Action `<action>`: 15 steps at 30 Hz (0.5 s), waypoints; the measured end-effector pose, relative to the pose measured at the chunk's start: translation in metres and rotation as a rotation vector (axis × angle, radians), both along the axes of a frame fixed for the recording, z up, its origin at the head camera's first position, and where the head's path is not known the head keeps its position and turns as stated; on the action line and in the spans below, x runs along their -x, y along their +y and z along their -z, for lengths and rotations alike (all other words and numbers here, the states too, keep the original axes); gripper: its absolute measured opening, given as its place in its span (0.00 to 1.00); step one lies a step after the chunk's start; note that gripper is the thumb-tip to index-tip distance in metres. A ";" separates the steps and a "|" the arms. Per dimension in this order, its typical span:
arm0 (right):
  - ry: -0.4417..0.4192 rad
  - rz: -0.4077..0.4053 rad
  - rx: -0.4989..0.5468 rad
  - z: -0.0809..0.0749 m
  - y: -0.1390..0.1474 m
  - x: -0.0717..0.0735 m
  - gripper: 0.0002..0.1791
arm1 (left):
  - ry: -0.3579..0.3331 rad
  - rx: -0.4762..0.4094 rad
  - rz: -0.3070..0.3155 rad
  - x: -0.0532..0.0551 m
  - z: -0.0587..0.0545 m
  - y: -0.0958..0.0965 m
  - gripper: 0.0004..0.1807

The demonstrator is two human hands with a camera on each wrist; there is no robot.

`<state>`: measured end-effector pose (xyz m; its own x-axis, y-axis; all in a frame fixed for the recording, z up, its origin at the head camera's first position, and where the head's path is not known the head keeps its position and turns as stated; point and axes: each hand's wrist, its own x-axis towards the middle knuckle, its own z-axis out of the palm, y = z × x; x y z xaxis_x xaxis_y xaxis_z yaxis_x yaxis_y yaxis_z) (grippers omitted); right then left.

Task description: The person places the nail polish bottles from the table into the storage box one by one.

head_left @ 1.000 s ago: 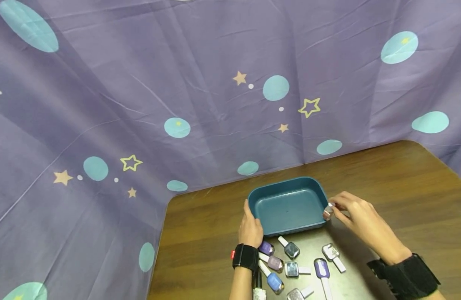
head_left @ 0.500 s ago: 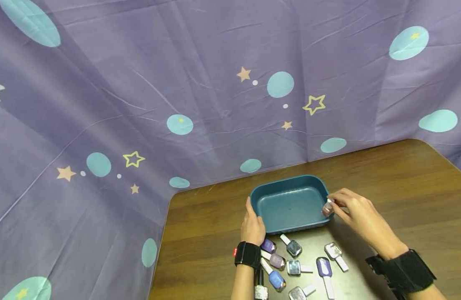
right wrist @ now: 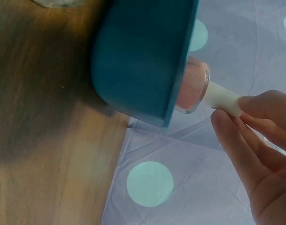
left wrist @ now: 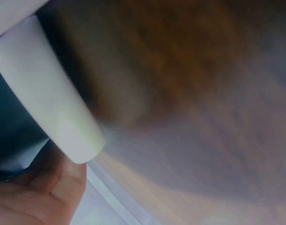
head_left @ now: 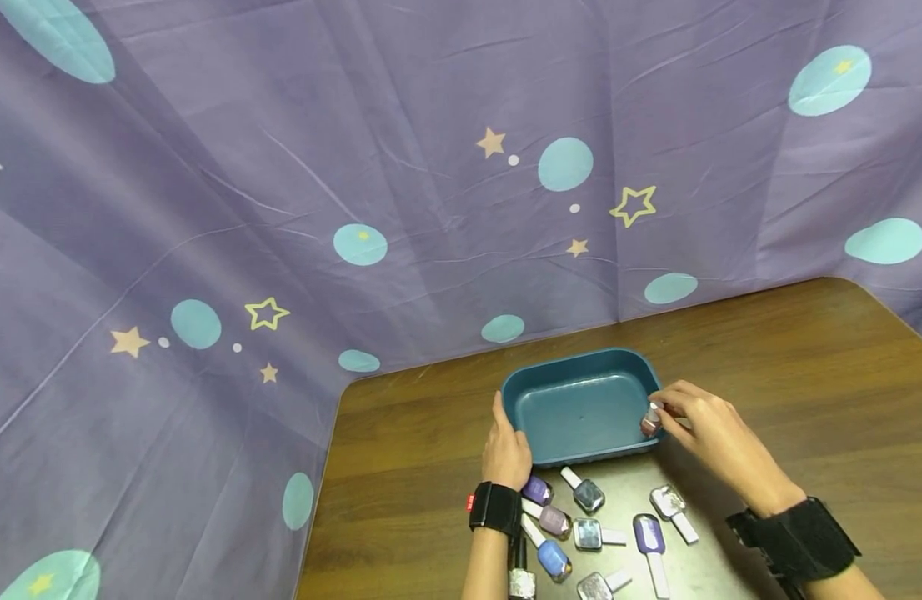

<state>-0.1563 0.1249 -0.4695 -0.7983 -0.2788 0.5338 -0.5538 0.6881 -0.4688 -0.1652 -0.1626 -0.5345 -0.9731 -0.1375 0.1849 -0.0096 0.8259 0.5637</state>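
In the head view my right hand (head_left: 704, 421) pinches a nail polish bottle (head_left: 651, 419) by its white cap, at the right rim of a teal bin (head_left: 581, 457). The right wrist view shows the bottle's pinkish glass body (right wrist: 194, 84) hanging below the thumb and fingertips, partly hidden by the bin wall (right wrist: 138, 70). My left hand (head_left: 506, 454) rests against the bin's left side, fingers extended along the wall. The bin's visible floor holds nothing. A large white cap (left wrist: 54, 93) crosses the left wrist view, partly covering the left hand (left wrist: 44, 197).
Several nail polish bottles lie in front of the bin, among them a blue one (head_left: 553, 560), a dark one (head_left: 588, 496), a purple one (head_left: 648, 533) and a silver one (head_left: 667, 502). A purple patterned curtain (head_left: 431, 167) stands behind the wooden table (head_left: 401, 467).
My right hand has carried the pinched bottle slightly left, from outside the bin's right edge to its rim. The left hand stays at the bin; the head view shifts a little.
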 end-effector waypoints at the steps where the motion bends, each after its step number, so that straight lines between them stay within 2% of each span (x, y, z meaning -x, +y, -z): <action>1: 0.004 0.001 -0.002 0.001 -0.001 0.000 0.09 | 0.001 -0.002 -0.001 0.000 0.000 0.000 0.40; 9: -0.011 -0.013 -0.011 0.016 -0.002 0.003 0.09 | 0.004 0.004 -0.005 -0.003 0.000 -0.001 0.40; 15: 0.027 -0.033 -0.021 0.024 -0.002 0.008 0.10 | -0.005 -0.001 0.001 0.000 0.001 -0.001 0.40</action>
<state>-0.1641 0.1225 -0.4932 -0.7737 -0.3159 0.5492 -0.5887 0.6788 -0.4389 -0.1651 -0.1631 -0.5351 -0.9742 -0.1367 0.1796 -0.0116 0.8252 0.5647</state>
